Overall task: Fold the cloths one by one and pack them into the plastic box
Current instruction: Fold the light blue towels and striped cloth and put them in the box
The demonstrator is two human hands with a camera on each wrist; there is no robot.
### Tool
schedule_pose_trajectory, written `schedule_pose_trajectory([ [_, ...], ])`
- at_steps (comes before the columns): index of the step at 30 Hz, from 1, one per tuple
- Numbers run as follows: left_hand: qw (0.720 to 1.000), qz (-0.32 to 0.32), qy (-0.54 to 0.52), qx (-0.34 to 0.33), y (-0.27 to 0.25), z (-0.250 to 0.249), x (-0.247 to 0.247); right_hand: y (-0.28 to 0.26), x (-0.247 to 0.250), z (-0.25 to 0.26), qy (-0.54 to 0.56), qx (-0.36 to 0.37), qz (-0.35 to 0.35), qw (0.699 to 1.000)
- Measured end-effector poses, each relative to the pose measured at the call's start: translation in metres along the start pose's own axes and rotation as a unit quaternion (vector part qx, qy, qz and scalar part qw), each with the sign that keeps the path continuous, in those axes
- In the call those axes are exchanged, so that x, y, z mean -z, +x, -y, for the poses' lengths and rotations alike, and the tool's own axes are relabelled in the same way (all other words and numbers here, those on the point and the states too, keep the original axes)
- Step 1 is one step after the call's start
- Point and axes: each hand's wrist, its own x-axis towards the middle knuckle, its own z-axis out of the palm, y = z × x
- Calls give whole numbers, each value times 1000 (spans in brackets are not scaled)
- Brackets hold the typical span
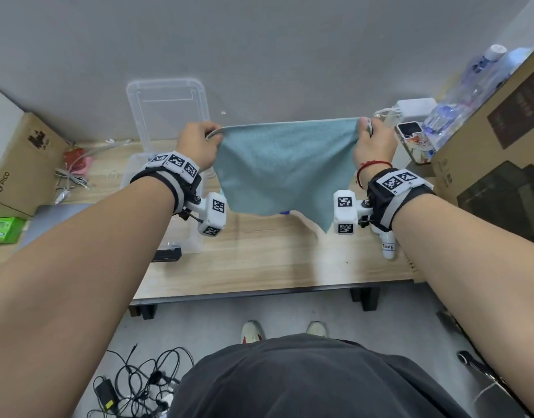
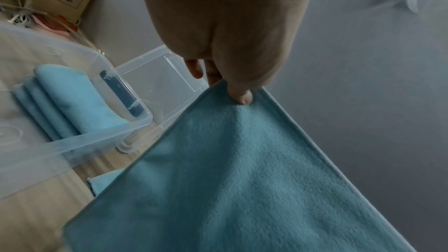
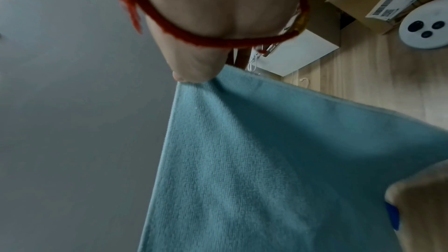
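Note:
A teal cloth (image 1: 285, 167) hangs spread in the air above the wooden table, stretched between both hands. My left hand (image 1: 199, 144) pinches its top left corner (image 2: 238, 95), thumb on the near side. My right hand (image 1: 371, 143) pinches the top right corner (image 3: 194, 81). The clear plastic box (image 2: 97, 137) stands on the table under my left wrist, with a folded light blue cloth (image 2: 70, 102) inside. Its clear lid (image 1: 166, 110) leans against the wall behind it. Another light blue cloth (image 2: 104, 181) peeks out on the table beneath the hanging one.
Cardboard boxes stand at the left (image 1: 21, 164) and right (image 1: 497, 164) of the table. A white charger (image 1: 416, 108), a small device (image 1: 410, 131) and water bottles (image 1: 470, 89) sit at the back right. Cables (image 1: 72, 176) lie at the left. A grey wall is close behind.

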Motion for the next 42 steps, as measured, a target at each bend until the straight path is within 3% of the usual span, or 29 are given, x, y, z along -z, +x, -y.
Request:
schedule_pose_trajectory([
  [7,988,-77,-114,70,8,6,8,14,10,-5,62,-15,-22,998],
  [14,993,-47,-61,94,1,2,-1,5,4,-21,-21,-15,44,999],
  [18,992,-44,-70,97,3,2,-7,6,0,-20,-5,-5,65,998],
  [29,970,-117,-201,74,16,-17,-3,18,11,6,115,-6,-72,991],
  [32,970,-86,-205,97,3,-2,-24,3,0,-22,110,-24,-62,992],
  [35,981,-14,-143,130,-24,26,-55,-28,-13,-67,47,-47,-18,998],
  [42,975,137,12,177,-96,94,-129,-107,-48,-170,-69,-99,130,984],
])
